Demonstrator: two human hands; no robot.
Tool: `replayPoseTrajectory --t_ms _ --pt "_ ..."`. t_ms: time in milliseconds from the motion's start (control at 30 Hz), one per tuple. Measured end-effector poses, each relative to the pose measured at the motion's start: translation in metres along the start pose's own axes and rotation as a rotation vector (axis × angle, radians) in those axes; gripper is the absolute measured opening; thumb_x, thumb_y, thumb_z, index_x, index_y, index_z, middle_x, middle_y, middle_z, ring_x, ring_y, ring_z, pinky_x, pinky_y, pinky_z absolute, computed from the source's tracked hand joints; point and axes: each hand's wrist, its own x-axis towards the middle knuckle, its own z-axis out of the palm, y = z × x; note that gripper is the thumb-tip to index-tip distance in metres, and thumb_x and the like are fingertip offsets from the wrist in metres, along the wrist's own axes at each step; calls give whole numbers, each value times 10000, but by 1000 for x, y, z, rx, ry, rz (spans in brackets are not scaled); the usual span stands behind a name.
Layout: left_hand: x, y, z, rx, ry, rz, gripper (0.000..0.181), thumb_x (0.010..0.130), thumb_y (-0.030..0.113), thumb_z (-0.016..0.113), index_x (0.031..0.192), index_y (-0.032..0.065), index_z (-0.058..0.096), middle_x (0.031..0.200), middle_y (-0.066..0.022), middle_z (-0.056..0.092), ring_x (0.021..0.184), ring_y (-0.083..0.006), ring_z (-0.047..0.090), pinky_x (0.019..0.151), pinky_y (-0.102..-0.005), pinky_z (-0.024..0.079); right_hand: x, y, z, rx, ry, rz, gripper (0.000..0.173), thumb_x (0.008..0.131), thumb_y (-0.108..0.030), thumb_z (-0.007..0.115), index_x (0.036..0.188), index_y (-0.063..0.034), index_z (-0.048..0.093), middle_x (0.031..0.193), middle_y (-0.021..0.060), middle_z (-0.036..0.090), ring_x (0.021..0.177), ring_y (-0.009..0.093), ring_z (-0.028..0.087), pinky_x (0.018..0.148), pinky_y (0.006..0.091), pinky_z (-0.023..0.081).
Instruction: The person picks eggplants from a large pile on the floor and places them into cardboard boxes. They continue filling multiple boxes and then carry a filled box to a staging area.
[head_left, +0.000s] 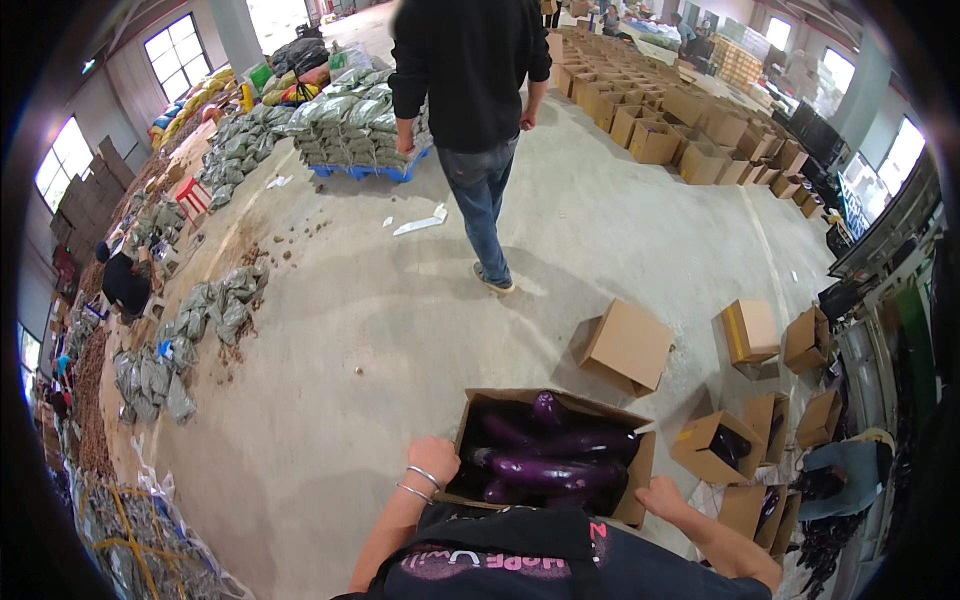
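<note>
Close against my body is an open cardboard box (646, 472) filled with long, glossy purple eggplants (559, 474). My left hand (433, 460), with two silver-coloured bangles on the wrist, is closed on the box's left side. On the opposite side, my right hand (661, 496) is closed at the box's right edge. The fingertips of both hands are hidden by the fists and the cardboard. One eggplant (548, 409) points up near the far wall of the box.
A person in black (480, 75) walks ahead. Cardboard boxes (628, 346) stand on the floor at the right, some holding eggplants, beside a stooping person (844, 480). Filled grey bags (150, 375) lie left, a pallet of sacks (360, 120) stands beyond, and rows of open boxes (652, 142) stretch back right.
</note>
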Motion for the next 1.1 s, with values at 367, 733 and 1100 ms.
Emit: replayPoseTrajectory --t_ms 367,733,1100 --pt "285 -38 -139 40 25 344 219 784 188 547 821 64 723 864 -160 701 830 -344 677 730 -449 538 172 -74 -51 259 113 544 360 787 -278 557 810 67 657 731 252 635 761 424 633 686 485 503" --pt "496 -28 -278 33 128 510 228 772 252 577 757 69 711 745 -185 675 735 -361 669 661 -465 537 325 -144 -166 356 282 724 374 741 -257 587 718 116 609 724 320 596 731 495 599 676 526 484" --pt "708 -2 -395 51 35 360 190 770 198 569 778 80 718 806 -165 692 783 -341 676 697 -456 538 564 -120 -351 323 173 605 360 755 -260 609 761 100 630 760 318 613 764 473 615 697 504 498"
